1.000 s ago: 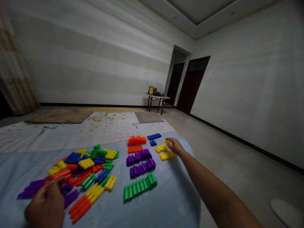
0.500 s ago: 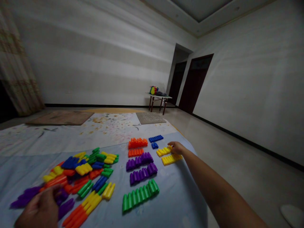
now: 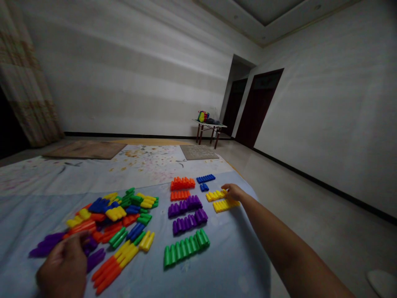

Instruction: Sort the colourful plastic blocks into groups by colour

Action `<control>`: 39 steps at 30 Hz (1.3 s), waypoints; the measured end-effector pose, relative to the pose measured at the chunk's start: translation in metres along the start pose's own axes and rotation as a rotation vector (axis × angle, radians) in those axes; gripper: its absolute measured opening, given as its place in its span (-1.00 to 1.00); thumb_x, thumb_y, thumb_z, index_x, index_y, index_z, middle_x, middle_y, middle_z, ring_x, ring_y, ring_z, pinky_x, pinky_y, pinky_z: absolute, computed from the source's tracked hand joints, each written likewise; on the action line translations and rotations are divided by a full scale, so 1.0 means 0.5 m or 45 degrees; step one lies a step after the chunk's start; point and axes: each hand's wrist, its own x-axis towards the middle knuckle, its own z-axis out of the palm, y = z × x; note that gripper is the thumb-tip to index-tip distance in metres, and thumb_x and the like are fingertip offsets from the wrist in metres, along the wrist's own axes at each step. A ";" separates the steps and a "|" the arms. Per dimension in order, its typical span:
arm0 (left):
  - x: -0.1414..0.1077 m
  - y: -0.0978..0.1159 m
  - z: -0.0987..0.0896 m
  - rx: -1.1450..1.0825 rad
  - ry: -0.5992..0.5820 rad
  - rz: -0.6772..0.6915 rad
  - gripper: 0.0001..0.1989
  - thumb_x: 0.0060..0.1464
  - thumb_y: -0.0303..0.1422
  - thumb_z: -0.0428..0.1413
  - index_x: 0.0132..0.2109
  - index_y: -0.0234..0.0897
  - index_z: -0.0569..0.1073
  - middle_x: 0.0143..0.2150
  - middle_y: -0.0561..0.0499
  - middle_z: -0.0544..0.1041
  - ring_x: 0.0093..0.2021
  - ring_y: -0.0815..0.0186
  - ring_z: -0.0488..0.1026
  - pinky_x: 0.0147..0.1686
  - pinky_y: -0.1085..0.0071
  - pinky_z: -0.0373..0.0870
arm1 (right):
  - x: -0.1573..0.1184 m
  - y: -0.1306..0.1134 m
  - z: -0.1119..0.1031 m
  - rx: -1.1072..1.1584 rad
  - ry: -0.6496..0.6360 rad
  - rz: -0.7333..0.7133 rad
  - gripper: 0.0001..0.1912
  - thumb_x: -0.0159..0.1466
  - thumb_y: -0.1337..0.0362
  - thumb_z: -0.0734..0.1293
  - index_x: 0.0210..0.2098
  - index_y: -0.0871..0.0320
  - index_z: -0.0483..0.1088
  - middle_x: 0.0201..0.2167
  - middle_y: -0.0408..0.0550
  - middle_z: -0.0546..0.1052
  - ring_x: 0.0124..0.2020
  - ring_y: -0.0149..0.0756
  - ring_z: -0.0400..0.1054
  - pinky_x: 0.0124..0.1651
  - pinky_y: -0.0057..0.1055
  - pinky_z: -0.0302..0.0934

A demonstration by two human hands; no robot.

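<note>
My left hand point(image 3: 65, 267) is low at the left, over the near edge of a mixed pile of bullet-shaped plastic building blocks point(image 3: 116, 213). Its fingers are closed together; what they hold, if anything, is hidden. Purple blocks point(image 3: 48, 244) lie on both sides of it. My right hand point(image 3: 233, 193) reaches out at the right, its fingertips closed on the end of the upper row of yellow blocks point(image 3: 215, 195). A second yellow row point(image 3: 226, 205) lies just below. Left of these are rows of orange blocks point(image 3: 182, 183), purple blocks point(image 3: 190, 221) and green blocks point(image 3: 186, 249).
Blue blocks point(image 3: 206, 179) lie beyond the yellow rows. A light-blue and floral cloth point(image 3: 149, 163) covers the table, with a brown board point(image 3: 85, 150) and a grey mat point(image 3: 198, 152) at its far side. A small table point(image 3: 211, 123) holding a colourful bag stands by the wall.
The view has shifted slightly, so the blocks appear a little further right and higher. Both hands stay at nearly the same places among the blocks.
</note>
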 end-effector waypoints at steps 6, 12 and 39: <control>-0.019 0.035 -0.010 -0.182 -0.064 -0.087 -0.69 -0.07 -0.22 -0.04 -0.27 -0.25 0.51 -0.43 0.03 0.50 -0.42 0.28 0.43 -0.52 0.43 0.35 | -0.027 -0.027 -0.014 -0.011 0.123 -0.145 -0.47 0.00 0.50 0.29 -0.01 0.20 0.40 -0.08 0.05 0.47 -0.10 -0.23 0.38 -0.05 -0.40 0.22; -0.028 0.041 -0.013 -0.205 -0.053 -0.042 -0.67 -0.04 -0.23 -0.06 -0.28 -0.28 0.51 -0.35 -0.01 0.53 -0.37 0.30 0.43 -0.42 0.43 0.36 | -0.090 -0.150 0.021 0.061 0.225 -0.455 -0.61 0.15 0.42 0.20 -0.03 0.12 0.40 -0.09 -0.03 0.47 -0.08 -0.30 0.35 0.04 -0.37 0.17; -0.031 0.030 -0.010 -0.307 -0.074 0.038 -0.67 0.00 -0.20 -0.09 -0.33 -0.30 0.48 -0.40 -0.01 0.52 -0.37 0.31 0.43 -0.38 0.43 0.33 | -0.309 -0.460 0.213 0.155 -0.151 -1.110 -0.59 0.09 0.25 0.40 -0.05 0.11 0.40 -0.17 0.00 0.41 -0.16 -0.27 0.31 -0.08 -0.38 0.21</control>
